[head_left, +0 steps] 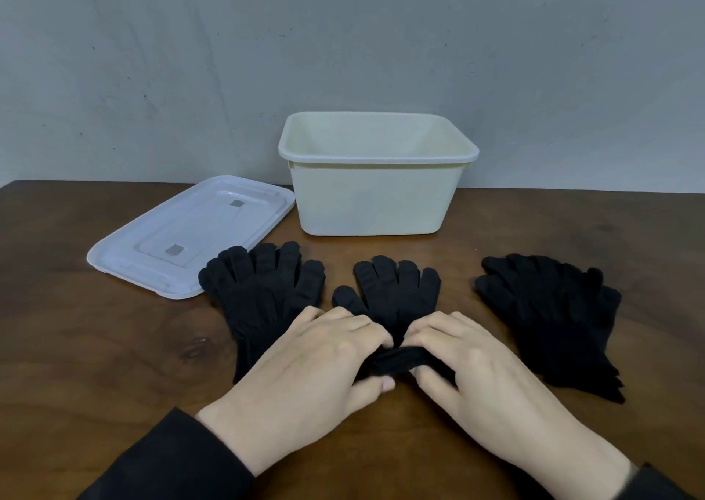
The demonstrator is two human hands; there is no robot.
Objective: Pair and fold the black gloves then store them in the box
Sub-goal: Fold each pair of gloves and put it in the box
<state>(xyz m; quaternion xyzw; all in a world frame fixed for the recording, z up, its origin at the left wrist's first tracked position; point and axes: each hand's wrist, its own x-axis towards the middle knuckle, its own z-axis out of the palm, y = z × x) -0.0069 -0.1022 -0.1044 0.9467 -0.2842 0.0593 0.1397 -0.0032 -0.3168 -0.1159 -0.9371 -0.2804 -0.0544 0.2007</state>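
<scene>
Both hands work the mid gloves (396,293) at table (76,347) centre, near edge. L hand (316,362) and R hand (469,362) each pinch the cuff end, thumbs under, fingers curled over the bunched black fabric; glove fingers point far, toward the box (375,194). Looks like a stacked pair, can't tell for sure. Box is open, cream, upright at far centre by the wall (343,41); nothing visible inside from this angle. Lid (190,232) lies flat to the left of box, its near corner just beside the left gloves (263,293). Left gloves lie flat, partly under L hand. Right gloves (553,316) lie well apart on the right, fingers pointing far-left. Dark sleeves (171,461) at both wrists.
</scene>
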